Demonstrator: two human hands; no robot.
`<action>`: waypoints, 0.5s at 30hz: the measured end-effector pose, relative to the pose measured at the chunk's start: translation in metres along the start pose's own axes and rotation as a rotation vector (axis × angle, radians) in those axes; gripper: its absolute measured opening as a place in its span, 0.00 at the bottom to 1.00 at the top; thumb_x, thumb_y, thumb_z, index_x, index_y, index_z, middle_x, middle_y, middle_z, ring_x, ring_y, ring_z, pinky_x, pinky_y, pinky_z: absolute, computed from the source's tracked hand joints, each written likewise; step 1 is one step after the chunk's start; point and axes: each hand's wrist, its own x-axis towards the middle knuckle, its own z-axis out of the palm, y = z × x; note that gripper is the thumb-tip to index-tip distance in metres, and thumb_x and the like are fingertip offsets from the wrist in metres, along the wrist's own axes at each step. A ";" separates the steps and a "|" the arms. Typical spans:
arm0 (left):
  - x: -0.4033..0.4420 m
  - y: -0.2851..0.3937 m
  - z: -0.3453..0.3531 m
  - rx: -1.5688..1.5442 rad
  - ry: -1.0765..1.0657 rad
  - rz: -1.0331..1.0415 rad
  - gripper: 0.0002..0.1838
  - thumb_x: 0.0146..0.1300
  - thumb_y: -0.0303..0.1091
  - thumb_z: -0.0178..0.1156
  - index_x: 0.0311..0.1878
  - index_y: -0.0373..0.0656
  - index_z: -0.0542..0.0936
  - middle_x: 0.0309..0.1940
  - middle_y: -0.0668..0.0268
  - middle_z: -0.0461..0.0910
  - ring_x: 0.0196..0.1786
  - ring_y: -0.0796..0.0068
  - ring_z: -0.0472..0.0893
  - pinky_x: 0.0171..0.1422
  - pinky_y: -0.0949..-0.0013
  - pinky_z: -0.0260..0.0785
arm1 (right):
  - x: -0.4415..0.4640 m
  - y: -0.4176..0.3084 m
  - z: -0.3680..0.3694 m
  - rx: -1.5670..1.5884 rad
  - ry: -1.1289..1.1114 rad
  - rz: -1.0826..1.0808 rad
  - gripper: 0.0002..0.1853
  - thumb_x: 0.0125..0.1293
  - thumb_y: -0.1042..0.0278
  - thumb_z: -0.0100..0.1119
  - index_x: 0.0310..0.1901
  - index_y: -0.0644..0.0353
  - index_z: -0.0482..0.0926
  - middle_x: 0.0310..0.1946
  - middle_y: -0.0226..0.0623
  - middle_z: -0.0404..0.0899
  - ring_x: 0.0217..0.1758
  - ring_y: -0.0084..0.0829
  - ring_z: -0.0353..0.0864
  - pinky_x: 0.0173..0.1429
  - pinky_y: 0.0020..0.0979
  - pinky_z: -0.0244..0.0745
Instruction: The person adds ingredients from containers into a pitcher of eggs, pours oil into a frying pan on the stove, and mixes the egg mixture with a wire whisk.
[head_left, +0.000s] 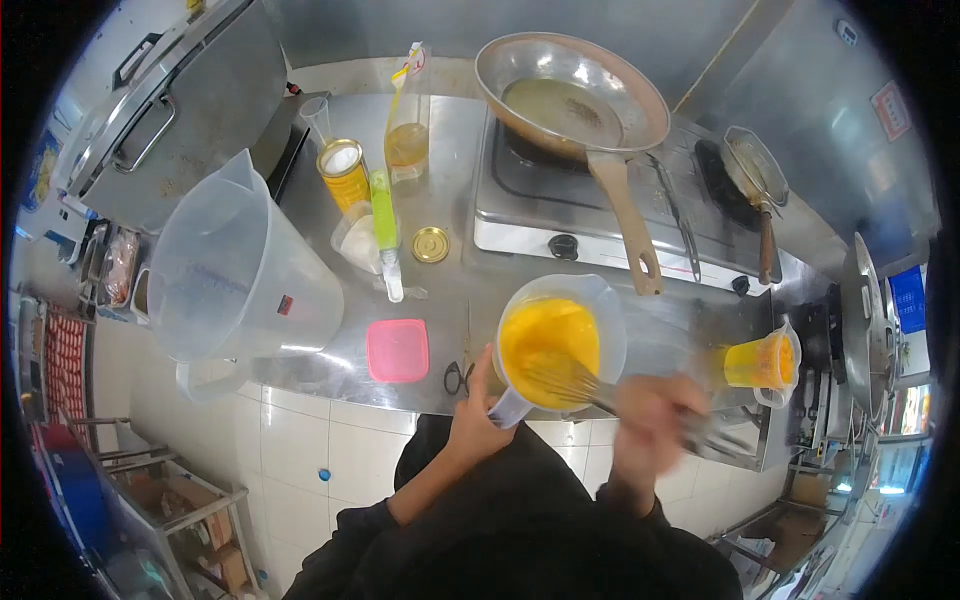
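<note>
My left hand is closed round the handle of a translucent plastic jug at the counter's front edge. Inside the jug is a bright yellow-orange liquid, its surface swirled. A wire whisk dips into the liquid, its wires smeared by motion. My right hand, also blurred, grips the whisk's handle to the right of the jug. Close to my left hand lie black-handled scissors and a pink square lid.
A frying pan with some liquid sits on the gas stove, its handle pointing towards me. A large empty-looking pitcher stands left, near an opened can. Another jug with orange contents is at right.
</note>
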 end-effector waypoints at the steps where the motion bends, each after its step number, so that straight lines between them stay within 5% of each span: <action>1: 0.000 0.001 -0.001 0.028 -0.032 -0.033 0.47 0.46 0.22 0.60 0.65 0.40 0.41 0.39 0.54 0.77 0.36 0.64 0.81 0.39 0.70 0.70 | -0.001 -0.004 -0.001 0.381 0.097 -0.052 0.08 0.56 0.68 0.53 0.25 0.55 0.65 0.13 0.27 0.66 0.17 0.21 0.66 0.26 0.23 0.62; 2: 0.002 -0.001 -0.001 0.029 -0.034 -0.038 0.47 0.46 0.22 0.60 0.65 0.40 0.41 0.39 0.54 0.77 0.36 0.64 0.81 0.39 0.70 0.70 | -0.004 -0.006 -0.002 0.762 0.203 -0.101 0.06 0.54 0.72 0.54 0.33 0.55 0.69 0.14 0.25 0.66 0.19 0.22 0.67 0.29 0.22 0.63; 3: 0.005 -0.007 0.002 0.067 0.039 0.066 0.48 0.44 0.23 0.60 0.66 0.44 0.42 0.31 0.54 0.77 0.31 0.60 0.80 0.35 0.67 0.70 | -0.001 -0.004 -0.002 0.757 0.207 -0.096 0.06 0.54 0.72 0.54 0.33 0.55 0.69 0.14 0.25 0.66 0.19 0.22 0.67 0.29 0.22 0.63; 6: 0.006 -0.010 0.003 0.061 0.100 0.131 0.49 0.42 0.24 0.59 0.66 0.49 0.43 0.21 0.55 0.77 0.25 0.57 0.79 0.32 0.64 0.69 | 0.017 0.014 -0.012 0.002 -0.521 -0.089 0.05 0.51 0.76 0.58 0.26 0.58 0.71 0.15 0.30 0.69 0.18 0.25 0.69 0.25 0.25 0.64; 7: 0.004 -0.009 0.004 0.023 0.095 0.102 0.49 0.42 0.24 0.59 0.66 0.50 0.43 0.19 0.55 0.76 0.25 0.56 0.79 0.32 0.64 0.70 | 0.007 0.005 -0.018 -0.057 -0.253 0.122 0.12 0.61 0.59 0.44 0.24 0.56 0.65 0.14 0.26 0.64 0.17 0.22 0.61 0.28 0.23 0.57; 10: 0.003 -0.004 -0.002 0.021 0.011 0.010 0.49 0.41 0.23 0.59 0.66 0.51 0.43 0.18 0.57 0.76 0.25 0.56 0.79 0.32 0.64 0.69 | -0.003 -0.004 0.000 0.857 0.312 -0.080 0.05 0.56 0.71 0.51 0.24 0.59 0.70 0.17 0.30 0.70 0.22 0.24 0.69 0.28 0.20 0.61; 11: 0.005 -0.003 -0.005 0.025 0.025 0.016 0.49 0.41 0.23 0.59 0.66 0.51 0.43 0.18 0.57 0.76 0.25 0.56 0.79 0.32 0.64 0.69 | -0.008 0.013 0.000 0.870 0.305 -0.085 0.05 0.56 0.71 0.51 0.24 0.59 0.70 0.17 0.30 0.70 0.22 0.24 0.69 0.28 0.20 0.61; 13: 0.004 -0.002 -0.003 0.020 0.052 0.027 0.50 0.40 0.23 0.58 0.66 0.51 0.43 0.18 0.57 0.76 0.24 0.56 0.78 0.31 0.65 0.68 | -0.018 0.052 -0.012 -0.089 -0.572 -0.033 0.07 0.57 0.69 0.48 0.23 0.57 0.69 0.17 0.29 0.70 0.21 0.24 0.69 0.28 0.19 0.60; 14: 0.004 -0.004 -0.002 0.015 0.059 0.020 0.50 0.40 0.23 0.58 0.66 0.51 0.43 0.18 0.57 0.76 0.24 0.56 0.78 0.31 0.65 0.68 | -0.012 0.036 -0.012 -0.089 -0.582 -0.032 0.07 0.57 0.69 0.48 0.23 0.57 0.69 0.17 0.29 0.70 0.21 0.24 0.69 0.28 0.19 0.60; 15: 0.003 -0.006 -0.001 0.035 0.073 0.075 0.50 0.40 0.23 0.58 0.66 0.51 0.43 0.18 0.57 0.76 0.24 0.56 0.78 0.31 0.65 0.69 | -0.004 0.008 -0.016 0.115 -0.322 -0.002 0.07 0.57 0.70 0.48 0.22 0.58 0.68 0.16 0.30 0.70 0.20 0.24 0.69 0.28 0.19 0.60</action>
